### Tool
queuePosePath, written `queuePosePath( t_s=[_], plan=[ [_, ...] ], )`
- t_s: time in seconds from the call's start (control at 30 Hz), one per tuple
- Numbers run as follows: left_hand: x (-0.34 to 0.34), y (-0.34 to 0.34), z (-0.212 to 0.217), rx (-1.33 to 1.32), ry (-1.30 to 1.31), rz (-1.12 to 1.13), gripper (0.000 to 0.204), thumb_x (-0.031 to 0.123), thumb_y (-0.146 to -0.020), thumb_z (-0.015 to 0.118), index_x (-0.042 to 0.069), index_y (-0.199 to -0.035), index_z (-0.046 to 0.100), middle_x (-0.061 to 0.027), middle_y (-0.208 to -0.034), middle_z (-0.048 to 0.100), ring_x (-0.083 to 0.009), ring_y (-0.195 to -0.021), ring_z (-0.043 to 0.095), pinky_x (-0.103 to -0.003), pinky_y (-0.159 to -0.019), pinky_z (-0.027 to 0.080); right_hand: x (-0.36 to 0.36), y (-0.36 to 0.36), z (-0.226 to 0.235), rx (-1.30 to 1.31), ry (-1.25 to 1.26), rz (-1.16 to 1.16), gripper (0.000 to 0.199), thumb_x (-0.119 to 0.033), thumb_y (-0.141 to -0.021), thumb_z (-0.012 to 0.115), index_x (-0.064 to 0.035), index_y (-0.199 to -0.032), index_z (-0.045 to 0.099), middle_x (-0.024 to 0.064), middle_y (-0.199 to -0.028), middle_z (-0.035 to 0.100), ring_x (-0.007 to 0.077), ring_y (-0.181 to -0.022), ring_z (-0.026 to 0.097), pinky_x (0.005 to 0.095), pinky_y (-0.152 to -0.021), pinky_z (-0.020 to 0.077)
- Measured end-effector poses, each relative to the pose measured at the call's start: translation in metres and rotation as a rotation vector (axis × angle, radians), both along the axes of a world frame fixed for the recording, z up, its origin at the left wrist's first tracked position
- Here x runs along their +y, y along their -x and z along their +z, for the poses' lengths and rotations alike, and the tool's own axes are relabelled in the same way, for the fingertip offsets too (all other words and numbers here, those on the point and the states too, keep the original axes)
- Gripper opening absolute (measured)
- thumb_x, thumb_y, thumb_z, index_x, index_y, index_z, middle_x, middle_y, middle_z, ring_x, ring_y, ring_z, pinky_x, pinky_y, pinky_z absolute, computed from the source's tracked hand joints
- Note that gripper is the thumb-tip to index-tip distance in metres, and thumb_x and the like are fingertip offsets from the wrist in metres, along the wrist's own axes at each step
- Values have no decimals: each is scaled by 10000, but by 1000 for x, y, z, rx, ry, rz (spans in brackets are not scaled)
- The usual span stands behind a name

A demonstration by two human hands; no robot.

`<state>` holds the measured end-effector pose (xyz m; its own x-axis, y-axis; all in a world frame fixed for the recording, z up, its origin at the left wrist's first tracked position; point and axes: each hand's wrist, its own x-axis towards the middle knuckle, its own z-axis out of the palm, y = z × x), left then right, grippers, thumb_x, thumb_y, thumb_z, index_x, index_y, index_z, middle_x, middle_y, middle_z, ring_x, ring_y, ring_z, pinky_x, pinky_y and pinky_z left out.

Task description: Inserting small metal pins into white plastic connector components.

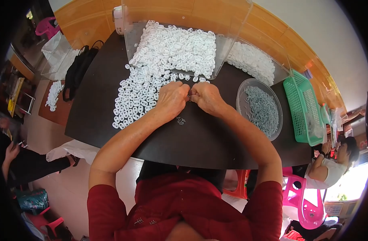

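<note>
My left hand [172, 98] and my right hand [207, 97] meet over the dark table [208, 144], fingertips pinched together on a small part that the fingers hide. Just beyond them a heap of small white plastic pieces [146, 90] spills from a tipped clear bin [180, 44]. A few small grey metal pins [180, 120] lie on the table just in front of my left hand. A clear round bowl [242, 102] full of grey metal pins [262, 108] stands to the right of my right hand.
A green plastic basket [302, 106] sits at the table's right end, a second clear bin of white pieces [252, 62] behind the bowl. A black bag [79, 68] lies at the left. Other people sit low at the left [15, 160] and right [332, 164]. Pink stools [304, 205] stand below.
</note>
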<state>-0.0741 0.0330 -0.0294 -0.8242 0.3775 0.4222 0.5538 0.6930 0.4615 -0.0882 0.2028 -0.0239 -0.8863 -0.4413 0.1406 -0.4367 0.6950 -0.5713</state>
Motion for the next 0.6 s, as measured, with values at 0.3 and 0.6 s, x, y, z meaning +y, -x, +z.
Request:
queuePosePath(
  t_s=[0.3,0.6],
  plan=[
    [7,24,2,-173,142,-123,121,124,-696,669,26,-747,621,-148,-725,623,-323,-754,604,-404,-658,455,4,-5,-8,190,-77,-11,72,-93,-731,622,-28,-730,591,147,-760,578,345,-804,550,450,-681,433],
    [-22,20,9,-323,-137,-35,143,139,-681,653,15,-746,619,-119,-661,619,-247,-624,605,-347,-577,458,-4,-17,-5,141,49,0,82,-105,-705,651,-46,-749,615,119,-731,572,318,-785,553,429,-667,430]
  ],
)
